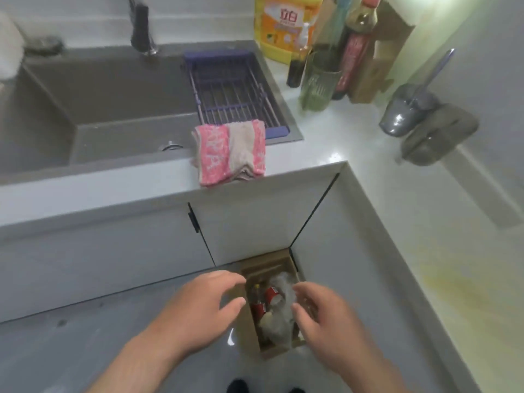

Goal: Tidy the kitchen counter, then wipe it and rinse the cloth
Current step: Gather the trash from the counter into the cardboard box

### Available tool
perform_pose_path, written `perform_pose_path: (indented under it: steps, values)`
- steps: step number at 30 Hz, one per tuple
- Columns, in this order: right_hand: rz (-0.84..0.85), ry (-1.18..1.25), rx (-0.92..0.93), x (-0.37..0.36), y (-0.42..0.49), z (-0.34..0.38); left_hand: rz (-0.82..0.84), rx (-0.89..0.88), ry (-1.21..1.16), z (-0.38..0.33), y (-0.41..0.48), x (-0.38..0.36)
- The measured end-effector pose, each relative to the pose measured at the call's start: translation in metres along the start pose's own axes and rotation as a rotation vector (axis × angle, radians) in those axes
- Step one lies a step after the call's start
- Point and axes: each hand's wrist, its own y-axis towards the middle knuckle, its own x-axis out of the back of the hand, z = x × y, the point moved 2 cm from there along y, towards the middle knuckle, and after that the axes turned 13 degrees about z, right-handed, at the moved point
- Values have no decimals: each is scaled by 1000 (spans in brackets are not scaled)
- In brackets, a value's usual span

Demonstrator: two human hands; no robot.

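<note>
Left hand (198,307), right hand (323,319) above box (269,263), contents blurred

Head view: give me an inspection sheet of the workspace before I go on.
Surface: white counter, bare at the corner.
Job's things: pink cloth folded over the front edge of the sink.
Clutter: jug, bottles and green cup at the back; grey cup tipped beside a grey rag; rack in the sink.
Grippers: left hand open over the box; right hand loosely curled by plastic, grip unclear.
Cables: nothing seen.
Surroundings: box on the floor, holding red cans.
</note>
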Motion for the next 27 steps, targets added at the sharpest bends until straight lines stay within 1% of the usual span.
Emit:
perform_pose_path:
  steps: [4,6,9,14,16,19,23,27]
  values:
    - [-33,19,-22,22,-61,23,-10,-45,27,-33,-50,23]
    - [-77,56,-10,31,-89,30,-26,-58,33,-49,-68,35]
    - [-115,50,-23,45,-126,39,-29,-68,49,-77,-90,50]
    - [-196,43,-51,66,-191,43,-73,-139,104,-132,-124,61]
    - [-230,70,-57,72,-221,43,-75,-169,107,-155,-140,58]
    - [-333,84,-53,79,-273,39,-96,-256,129,-193,-162,44]
    - [-482,153,-84,73,-354,24,-73,-365,161,-245,-199,12]
    - [-618,198,-167,63,-440,0,-29,-479,166,-295,-231,-25]
